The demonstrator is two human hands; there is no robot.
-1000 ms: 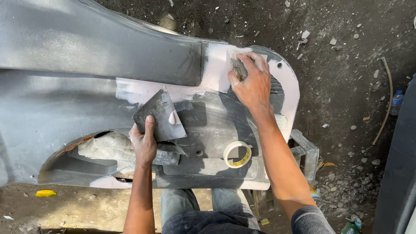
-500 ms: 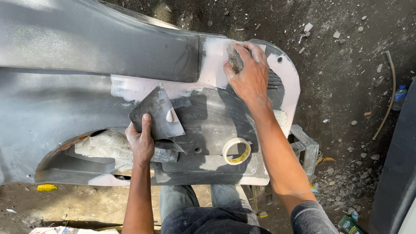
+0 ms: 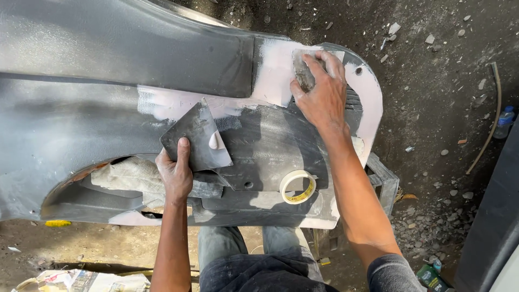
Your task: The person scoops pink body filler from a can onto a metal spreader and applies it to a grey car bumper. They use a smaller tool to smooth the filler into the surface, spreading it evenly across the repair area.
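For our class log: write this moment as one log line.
left hand: holds grey board with putty dab | right hand: presses spreader on bumper | tape roll: on bumper

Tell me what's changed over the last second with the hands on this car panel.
The right hand slid its small sanding pad slightly up and left across the pale filler patch. The left hand holds the flat dark plate as before; the tape roll hasn't moved.

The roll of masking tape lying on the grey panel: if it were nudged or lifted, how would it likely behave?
The roll of masking tape is a thin open ring, so it is probably light for its size. It lies flat on the grey car body panel, so a push would more likely slide it than roll it. The panel looks sloped and dusty there, so it might slip towards the edge.
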